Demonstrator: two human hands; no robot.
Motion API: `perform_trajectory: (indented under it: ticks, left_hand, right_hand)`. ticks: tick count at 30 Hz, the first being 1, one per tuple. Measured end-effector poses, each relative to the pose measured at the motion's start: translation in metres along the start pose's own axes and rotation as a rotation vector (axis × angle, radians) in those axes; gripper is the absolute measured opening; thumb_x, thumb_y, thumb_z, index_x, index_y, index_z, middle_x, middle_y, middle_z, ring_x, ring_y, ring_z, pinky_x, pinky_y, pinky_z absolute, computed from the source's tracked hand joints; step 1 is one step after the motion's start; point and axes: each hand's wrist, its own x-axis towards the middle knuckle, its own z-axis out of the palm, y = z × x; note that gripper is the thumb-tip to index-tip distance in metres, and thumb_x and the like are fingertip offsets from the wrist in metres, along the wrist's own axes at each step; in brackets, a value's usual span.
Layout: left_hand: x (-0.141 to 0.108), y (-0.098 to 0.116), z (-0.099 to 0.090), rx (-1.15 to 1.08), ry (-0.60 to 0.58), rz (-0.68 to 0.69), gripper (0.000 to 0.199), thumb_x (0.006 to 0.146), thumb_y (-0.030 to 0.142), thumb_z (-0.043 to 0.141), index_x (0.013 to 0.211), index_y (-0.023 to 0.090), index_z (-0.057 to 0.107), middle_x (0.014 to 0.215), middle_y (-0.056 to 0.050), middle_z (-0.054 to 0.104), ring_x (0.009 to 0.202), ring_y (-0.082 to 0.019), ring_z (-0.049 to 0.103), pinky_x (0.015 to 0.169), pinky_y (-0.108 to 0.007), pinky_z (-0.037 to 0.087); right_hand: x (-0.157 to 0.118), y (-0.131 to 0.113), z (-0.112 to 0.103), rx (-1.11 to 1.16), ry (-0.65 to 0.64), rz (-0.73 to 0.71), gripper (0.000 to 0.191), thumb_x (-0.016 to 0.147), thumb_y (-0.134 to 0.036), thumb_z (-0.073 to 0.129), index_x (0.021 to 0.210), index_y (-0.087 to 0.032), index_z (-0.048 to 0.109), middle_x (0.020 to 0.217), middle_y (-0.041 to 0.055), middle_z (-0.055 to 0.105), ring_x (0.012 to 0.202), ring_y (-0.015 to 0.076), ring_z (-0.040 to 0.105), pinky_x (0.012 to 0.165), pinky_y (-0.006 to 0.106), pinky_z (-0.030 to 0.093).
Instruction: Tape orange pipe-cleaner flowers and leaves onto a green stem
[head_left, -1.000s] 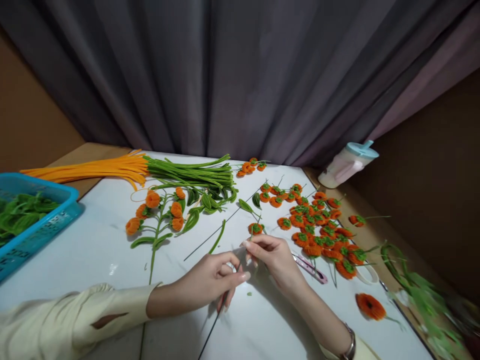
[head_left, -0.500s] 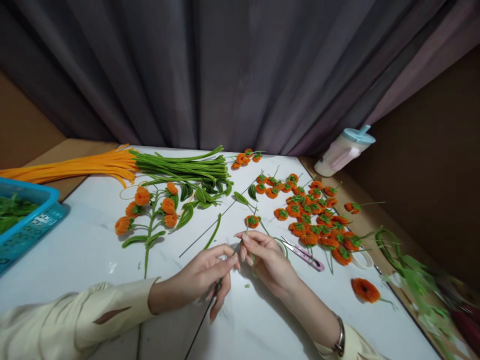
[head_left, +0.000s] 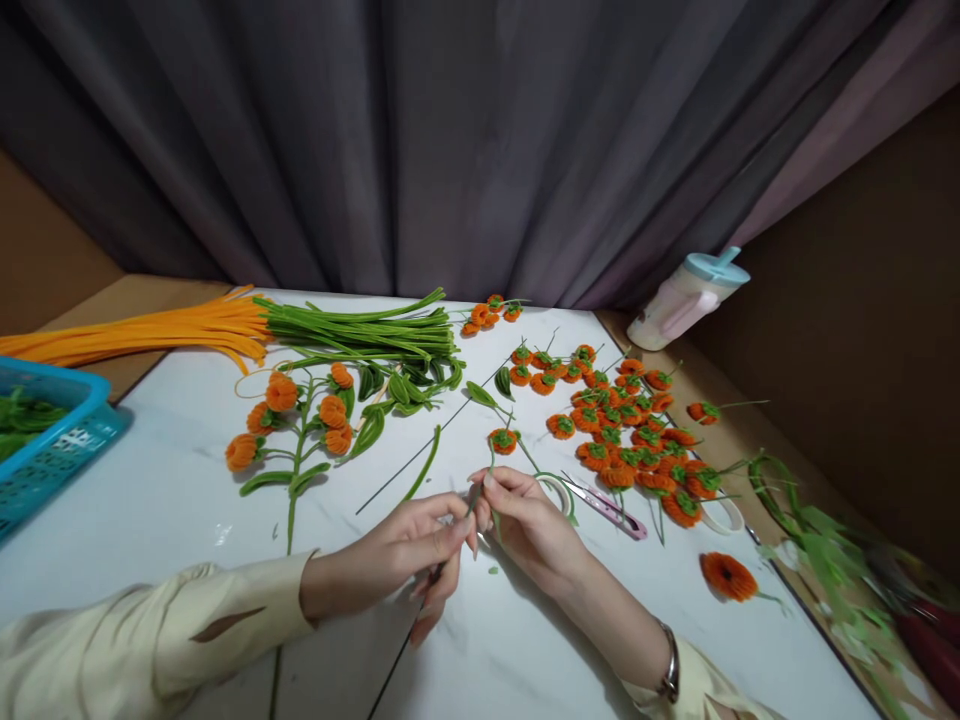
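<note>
1. At 6 o'clock, nearest, a thin dark stem (head_left: 388,679) slants toward the near edge of view, white counter (head_left: 495,660) showing on both sides of it.
2. The left hand (head_left: 405,550), reaching in from 8 o'clock, has its fingers clamped on that stem, which looks straight and very slim.
3. The right hand (head_left: 534,520), from 5 o'clock, pinches a green strand (head_left: 492,456) at the stem's upper end, thumb and finger together; the join itself is hidden. The strand stands up above the fingertips.
4. Toward 4 o'clock the surface runs to its dark edge, one orange flower (head_left: 729,577) lying just inside.
5. At 3 o'clock, a tape roll (head_left: 564,487) and pink scissors (head_left: 619,515) crowd the right hand.
6. Flower heads (head_left: 637,440) pack the 2 o'clock side up to the edge.
7. At 10 o'clock lies an orange spray (head_left: 298,450); at 11, green strips (head_left: 367,332) near the far edge, before a grey curtain (head_left: 465,150).
</note>
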Motion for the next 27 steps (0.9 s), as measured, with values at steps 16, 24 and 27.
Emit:
perform_trajectory:
  ticks: [16,24,27]
  left_hand:
    - [0.003,-0.003,-0.003,-0.059,-0.058,-0.025,0.037,0.088,0.053,0.055,0.084,0.018,0.046,0.039,0.008,0.050,0.031,-0.006,0.043,0.037,-0.016,0.024]
    - [0.004,-0.004,-0.008,0.144,0.084,0.097,0.043,0.081,0.057,0.062,0.075,0.015,0.051,0.079,-0.001,0.050,0.062,-0.008,0.044,0.054,-0.020,0.037]
    - [0.004,-0.002,-0.008,0.195,0.091,0.167,0.041,0.082,0.054,0.061,0.072,0.016,0.052,0.092,-0.004,0.046,0.083,-0.014,0.046,0.066,-0.023,0.040]
  right_hand:
    - [-0.004,-0.017,-0.004,-0.206,0.047,-0.003,0.022,0.066,-0.037,0.082,0.071,-0.017,0.077,0.070,0.0019,0.065,0.066,0.0120,0.053,0.070,0.027,0.040]
    - [-0.005,-0.023,-0.003,-0.284,0.114,-0.003,0.023,0.062,-0.038,0.084,0.076,-0.020,0.079,0.079,0.0041,0.069,0.073,0.0143,0.055,0.075,0.029,0.042]
    - [-0.006,-0.026,-0.005,-0.321,0.114,-0.025,0.023,0.063,-0.037,0.083,0.078,-0.020,0.079,0.088,0.0064,0.071,0.080,0.0168,0.059,0.078,0.031,0.044]
